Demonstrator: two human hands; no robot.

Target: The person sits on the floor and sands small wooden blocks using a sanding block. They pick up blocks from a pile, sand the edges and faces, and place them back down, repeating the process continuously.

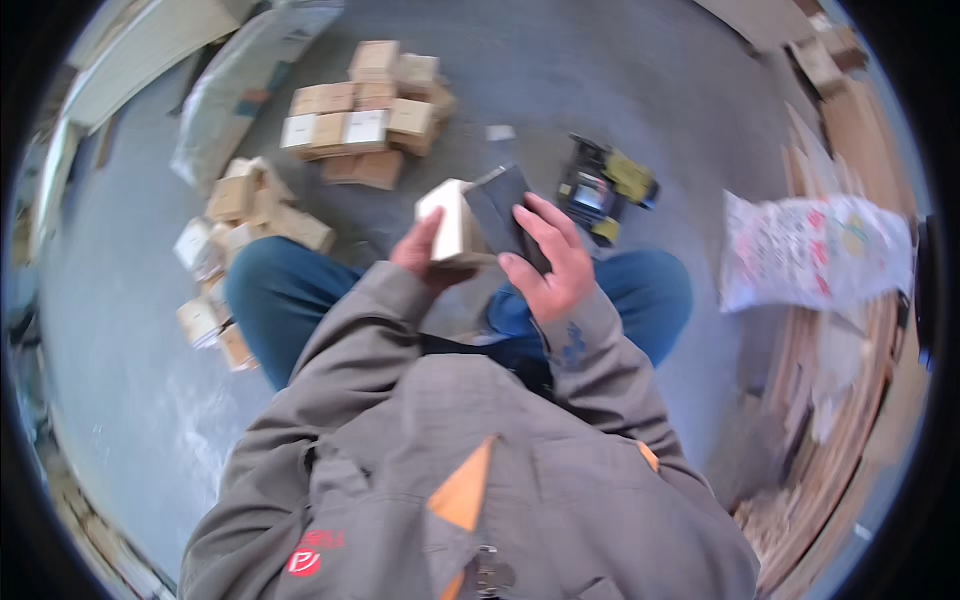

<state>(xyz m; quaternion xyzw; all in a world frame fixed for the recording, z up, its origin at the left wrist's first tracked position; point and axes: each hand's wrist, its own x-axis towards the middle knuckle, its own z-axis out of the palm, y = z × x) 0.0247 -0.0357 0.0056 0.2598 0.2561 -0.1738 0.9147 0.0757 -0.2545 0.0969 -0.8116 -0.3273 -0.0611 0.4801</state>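
Above my lap, my left hand [424,250] is closed round a pale wooden block [450,222], its thumb along the left side. My right hand [556,258] grips a dark grey sheet of sandpaper [500,208], fingers over its right part. The sheet is tilted and lies against the block's right side, covering part of it. Blur hides the sandpaper's grain. Beyond my hands, a stack of similar wooden blocks [330,130] stands on the floor. More loose blocks [237,198] are heaped beside my left knee.
A black and yellow tool [590,195] lies on the floor ahead of my right knee. To the right, a printed white sack [790,255] rests by long wooden boards [870,400]. A plastic-wrapped bundle [235,105] is at the far left. A small white scrap [500,132] lies ahead.
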